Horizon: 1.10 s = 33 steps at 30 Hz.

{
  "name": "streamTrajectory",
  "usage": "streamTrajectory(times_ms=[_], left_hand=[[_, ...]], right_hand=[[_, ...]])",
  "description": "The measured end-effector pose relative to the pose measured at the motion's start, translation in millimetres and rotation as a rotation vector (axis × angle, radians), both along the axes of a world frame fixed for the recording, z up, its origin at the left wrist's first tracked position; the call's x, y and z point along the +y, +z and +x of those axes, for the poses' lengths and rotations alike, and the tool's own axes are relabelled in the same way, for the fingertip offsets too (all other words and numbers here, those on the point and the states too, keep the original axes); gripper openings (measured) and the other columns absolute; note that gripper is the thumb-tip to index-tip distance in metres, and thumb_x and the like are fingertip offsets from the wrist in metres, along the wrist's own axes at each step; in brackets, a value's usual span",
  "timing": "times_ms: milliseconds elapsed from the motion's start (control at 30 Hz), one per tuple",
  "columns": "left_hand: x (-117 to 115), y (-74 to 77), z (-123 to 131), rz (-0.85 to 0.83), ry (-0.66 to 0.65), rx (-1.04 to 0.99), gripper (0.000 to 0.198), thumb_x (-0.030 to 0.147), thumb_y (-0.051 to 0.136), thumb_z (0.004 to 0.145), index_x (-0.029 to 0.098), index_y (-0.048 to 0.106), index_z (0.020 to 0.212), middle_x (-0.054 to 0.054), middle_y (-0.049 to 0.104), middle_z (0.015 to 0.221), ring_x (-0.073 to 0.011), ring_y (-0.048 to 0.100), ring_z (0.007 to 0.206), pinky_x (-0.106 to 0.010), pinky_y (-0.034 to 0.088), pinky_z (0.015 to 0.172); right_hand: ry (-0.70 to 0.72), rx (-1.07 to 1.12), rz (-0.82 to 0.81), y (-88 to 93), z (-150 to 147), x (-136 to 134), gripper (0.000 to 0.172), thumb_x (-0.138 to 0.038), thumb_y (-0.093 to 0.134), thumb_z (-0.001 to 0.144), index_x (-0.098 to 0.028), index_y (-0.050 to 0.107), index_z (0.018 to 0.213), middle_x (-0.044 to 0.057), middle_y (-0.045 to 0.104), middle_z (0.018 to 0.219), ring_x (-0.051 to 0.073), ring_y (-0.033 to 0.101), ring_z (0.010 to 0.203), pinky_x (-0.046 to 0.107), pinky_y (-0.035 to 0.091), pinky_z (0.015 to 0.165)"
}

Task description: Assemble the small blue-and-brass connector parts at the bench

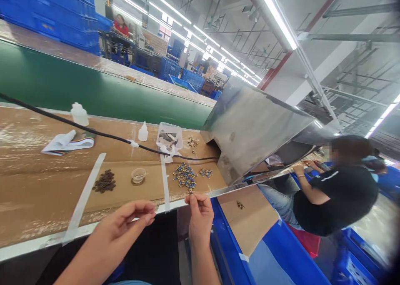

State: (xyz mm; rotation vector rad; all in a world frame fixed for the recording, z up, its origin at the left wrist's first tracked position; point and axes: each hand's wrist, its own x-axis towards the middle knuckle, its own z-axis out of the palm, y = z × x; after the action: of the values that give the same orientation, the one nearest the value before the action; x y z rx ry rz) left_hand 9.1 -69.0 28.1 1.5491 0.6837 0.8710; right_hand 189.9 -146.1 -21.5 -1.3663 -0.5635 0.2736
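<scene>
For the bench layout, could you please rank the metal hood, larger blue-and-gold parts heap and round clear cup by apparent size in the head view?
Metal hood
Larger blue-and-gold parts heap
Round clear cup

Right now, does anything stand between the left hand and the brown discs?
Nothing visible does: between the left hand and the brown discs show only flat cardboard and the bench's near edge. The small clear cup stands beside the pile, apart from it.
</scene>
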Motion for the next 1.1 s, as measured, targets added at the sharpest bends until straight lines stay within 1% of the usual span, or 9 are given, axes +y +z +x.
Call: streamTrajectory(times_ms=[33,67,133,267,433,567,667,800,1100], left_hand=[[1,-2.4,3,-0.024,-0.034,0.022,0.019,0.032,0.069,0.074,0.021,0.071,0.09,-0.004,0.076,0.085,-0.0226,0.072,0.08,-0.03,0.06,0.075],[0,-4.7,6,-0.043,-0.03,0.039,0.017,0.03,0.068,0.074,0.021,0.071,0.089,-0.004,0.076,0.086,-0.0223,0.071,0.082,-0.031,0.059,0.077],[-5,-8.2,8,-0.081,-0.059,0.01,0.021,0.025,0.065,0.076,0.02,0.07,0.096,-0.006,0.074,0.093,-0.0228,0.071,0.087,-0.033,0.059,0.08],[-17,-10.1,5,0.003,-0.04,-0.001,0.023,0.022,0.065,0.077,0.023,0.071,0.099,-0.006,0.072,0.097,-0.0219,0.069,0.091,-0.034,0.058,0.082],[-18,-10.0,-1,0.066,0.036,-0.005,0.024,0.023,0.064,0.079,0.025,0.071,0.102,-0.006,0.071,0.101,-0.0209,0.068,0.092,-0.033,0.058,0.083],[-18,-11.0,-1,0.108,0.082,0.013,0.018,0.023,0.064,0.078,0.026,0.074,0.093,-0.005,0.073,0.094,-0.021,0.068,0.091,-0.033,0.057,0.084],[-19,-12.6,-2,0.104,0.089,0.012,0.017,0.022,0.064,0.078,0.026,0.075,0.09,-0.005,0.072,0.094,-0.0207,0.068,0.091,-0.032,0.057,0.084],[-20,-14.2,-5,0.067,0.106,0.023,0.015,0.023,0.065,0.076,0.026,0.075,0.088,-0.005,0.071,0.093,-0.0212,0.068,0.092,-0.032,0.057,0.083],[-15,-16.9,-8,0.032,0.153,0.035,0.013,0.027,0.068,0.074,0.026,0.076,0.084,-0.005,0.071,0.094,-0.0221,0.068,0.091,-0.033,0.057,0.083]], right_hand=[[0.049,0.046,0.027,2.0,-16,0,0.016,-0.033,0.065,0.081,-0.018,0.058,0.084,0.0,0.065,0.076,0.012,0.063,0.069,0.028,0.051,0.07],[0.098,0.085,0.049,3.7,-30,0,0.015,-0.032,0.065,0.081,-0.019,0.058,0.082,-0.001,0.064,0.074,0.012,0.063,0.068,0.028,0.051,0.069],[0.2,0.174,0.094,5.7,-54,0,0.015,-0.031,0.068,0.079,-0.02,0.059,0.078,-0.001,0.064,0.075,0.012,0.062,0.067,0.028,0.051,0.069],[0.345,0.457,0.229,4.9,-77,1,0.014,-0.023,0.075,0.071,-0.022,0.062,0.073,-0.002,0.066,0.081,0.01,0.063,0.071,0.025,0.051,0.071],[0.455,0.577,0.263,2.4,-79,3,0.014,-0.019,0.076,0.071,-0.023,0.063,0.075,-0.003,0.067,0.079,0.011,0.062,0.077,0.026,0.049,0.076],[0.511,0.644,0.267,2.0,-80,1,0.016,-0.02,0.076,0.07,-0.024,0.062,0.076,-0.003,0.066,0.081,0.012,0.062,0.082,0.025,0.048,0.079],[0.551,0.699,0.264,2.0,-83,0,0.016,-0.024,0.076,0.071,-0.024,0.062,0.078,-0.003,0.065,0.081,0.011,0.062,0.08,0.024,0.049,0.077],[0.57,0.735,0.25,2.1,-87,1,0.017,-0.026,0.077,0.071,-0.025,0.062,0.079,-0.003,0.065,0.081,0.01,0.062,0.077,0.022,0.049,0.075],[0.582,0.752,0.223,-0.5,-91,5,0.017,-0.023,0.075,0.072,-0.024,0.061,0.08,-0.003,0.064,0.082,0.011,0.062,0.079,0.023,0.05,0.076]])
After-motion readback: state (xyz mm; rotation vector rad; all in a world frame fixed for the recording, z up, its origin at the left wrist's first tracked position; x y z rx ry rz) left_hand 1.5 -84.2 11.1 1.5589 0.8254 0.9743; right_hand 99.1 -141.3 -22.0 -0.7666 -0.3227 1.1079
